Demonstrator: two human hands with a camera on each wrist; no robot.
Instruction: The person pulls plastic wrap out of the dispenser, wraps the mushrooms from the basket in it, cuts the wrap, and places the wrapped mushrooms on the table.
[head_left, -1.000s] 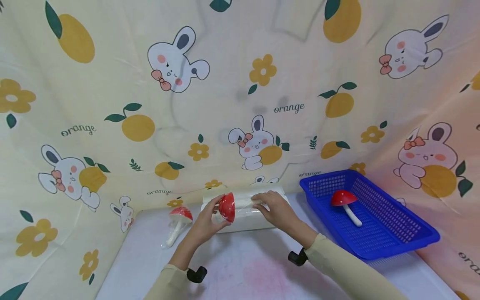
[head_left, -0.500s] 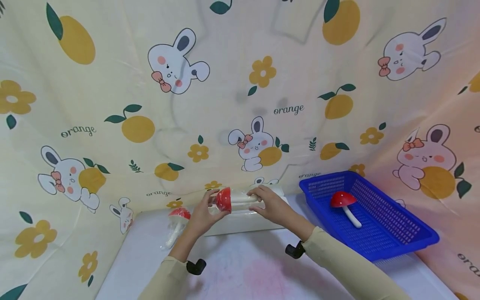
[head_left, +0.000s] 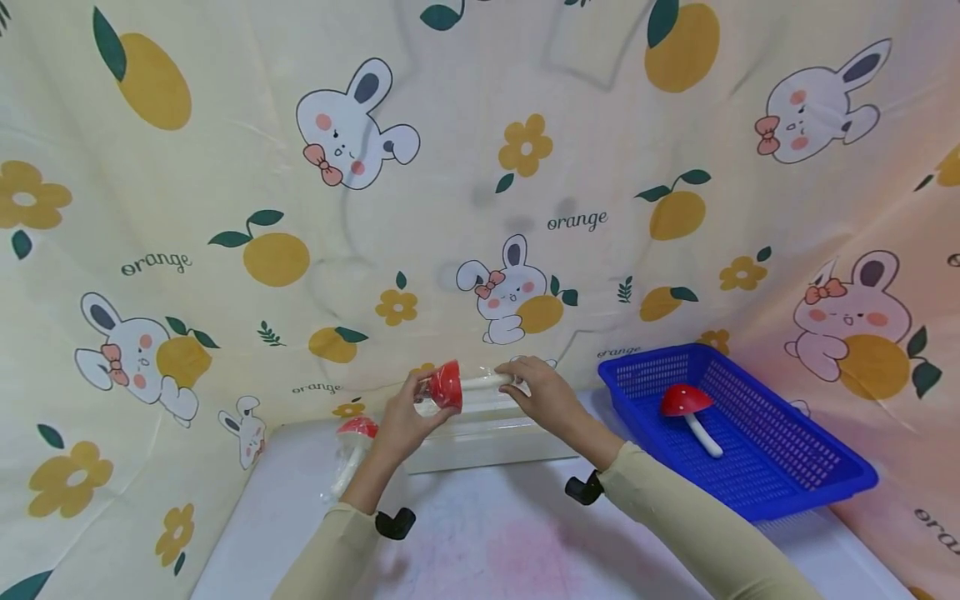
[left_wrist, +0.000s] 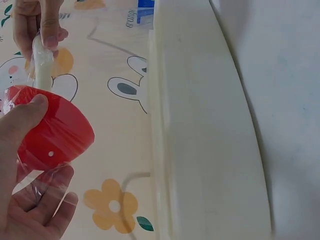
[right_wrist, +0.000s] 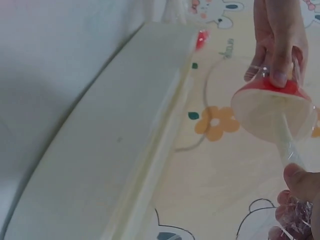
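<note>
My left hand (head_left: 400, 427) grips the red cap of a toy mushroom (head_left: 448, 387) from the left, thumb on the cap. The mushroom lies sideways in the air, its white stem pointing right. My right hand (head_left: 547, 395) pinches the stem's far end. Clear plastic film (left_wrist: 55, 175) covers the cap and bunches up by the left fingers in the left wrist view. More crinkled film (right_wrist: 295, 217) gathers in the right hand in the right wrist view. Below both hands stands a long white box-like object (head_left: 487, 452), its kind unclear.
A second film-wrapped mushroom (head_left: 358, 428) lies at the table's left, partly behind the left forearm. At the right, a blue mesh basket (head_left: 840, 483) holds an unwrapped-looking red mushroom (head_left: 686, 401). A patterned cloth (head_left: 450, 192) hangs behind the white table (head_left: 465, 533).
The mushroom has turned from its cap facing right with the stem hardly visible to lying sideways with the stem in the right fingers. Both hands have risen slightly, lifting it above the white object.
</note>
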